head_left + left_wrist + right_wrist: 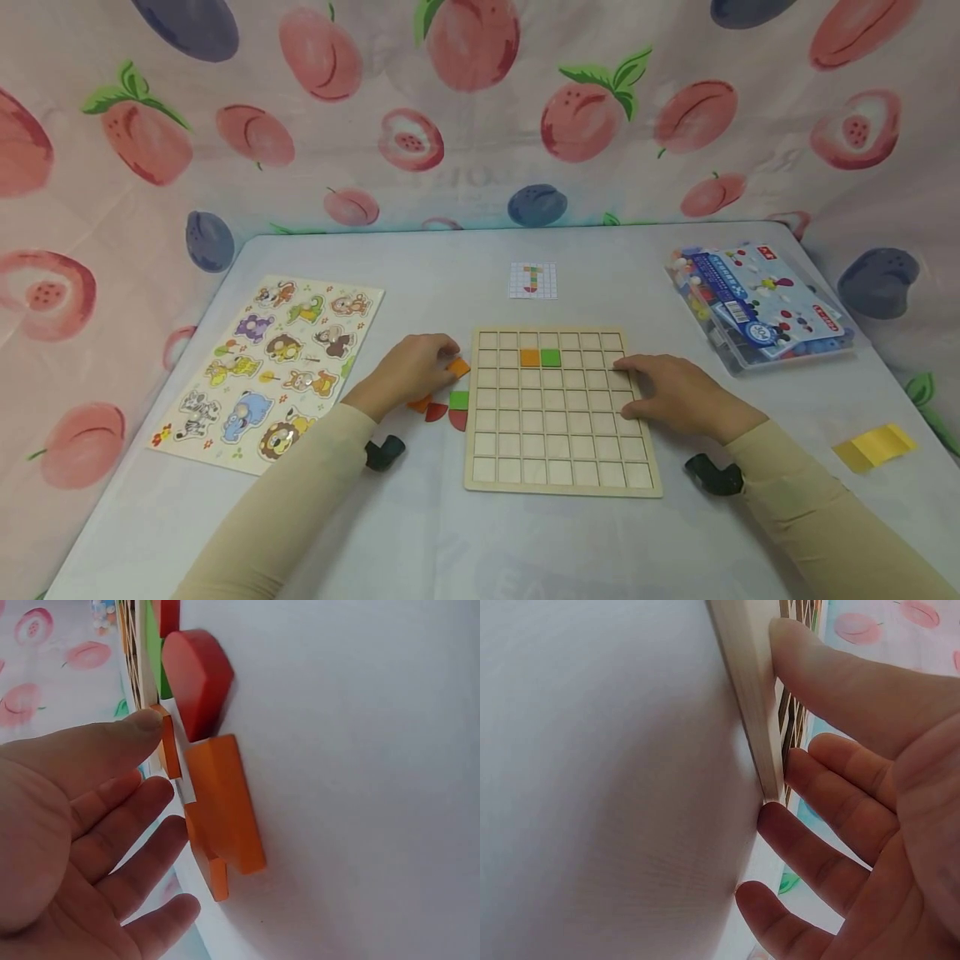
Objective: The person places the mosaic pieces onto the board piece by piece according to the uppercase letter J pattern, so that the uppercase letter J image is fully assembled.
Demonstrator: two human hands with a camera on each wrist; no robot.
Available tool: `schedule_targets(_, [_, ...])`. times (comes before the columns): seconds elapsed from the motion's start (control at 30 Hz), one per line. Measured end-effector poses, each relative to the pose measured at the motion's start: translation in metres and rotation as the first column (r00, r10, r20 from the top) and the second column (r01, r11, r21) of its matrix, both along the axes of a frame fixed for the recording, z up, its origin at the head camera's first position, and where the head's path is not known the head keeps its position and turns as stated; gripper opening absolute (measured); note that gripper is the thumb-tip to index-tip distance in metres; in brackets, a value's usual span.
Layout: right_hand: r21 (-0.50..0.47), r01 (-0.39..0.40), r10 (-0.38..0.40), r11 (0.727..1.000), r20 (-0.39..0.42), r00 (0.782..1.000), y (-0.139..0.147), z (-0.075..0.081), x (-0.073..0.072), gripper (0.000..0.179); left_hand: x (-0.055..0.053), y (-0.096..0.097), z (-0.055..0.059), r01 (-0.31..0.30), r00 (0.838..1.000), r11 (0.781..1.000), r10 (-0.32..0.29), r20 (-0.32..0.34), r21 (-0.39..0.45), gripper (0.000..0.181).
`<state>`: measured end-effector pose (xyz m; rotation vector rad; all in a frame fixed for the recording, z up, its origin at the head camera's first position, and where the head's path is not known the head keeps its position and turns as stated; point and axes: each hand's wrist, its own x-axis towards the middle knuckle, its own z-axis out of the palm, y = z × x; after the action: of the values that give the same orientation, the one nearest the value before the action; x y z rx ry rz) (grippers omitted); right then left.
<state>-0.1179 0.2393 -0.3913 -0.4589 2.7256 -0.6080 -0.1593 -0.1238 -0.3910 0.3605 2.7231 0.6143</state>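
Note:
My left hand (pixel 411 371) is at the board's left side, pinching an orange square tile (pixel 459 367) between thumb and fingers. Close by lie more orange tiles (pixel 229 806), red quarter-round pieces (pixel 436 412) and a green square tile (pixel 458 401); the hand partly hides this group in the head view. The wooden grid board (pixel 558 483) holds one orange square (pixel 530 357) and one green square (pixel 551 357), side by side in an upper row. Against the board's right edge rests my right hand (pixel 678 396), thumb and fingers spread and touching the frame.
Behind the board lies a small pattern card (pixel 533 281). An animal puzzle board (pixel 300 367) is on the left. A plastic box of coloured parts (pixel 761 304) stands at the back right, with a folded yellow paper (pixel 875 447) in front of it.

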Motion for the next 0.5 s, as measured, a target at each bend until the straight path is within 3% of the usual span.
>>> schedule_targets(0.5, [0.005, -0.006, 0.006, 1.000, -0.001, 1.000, 0.0023, -0.0042, -0.0022, 0.066, -0.0012, 0.0002, -0.0054, 0.001, 1.000, 1.000, -0.001, -0.019, 0.006, 0.033])
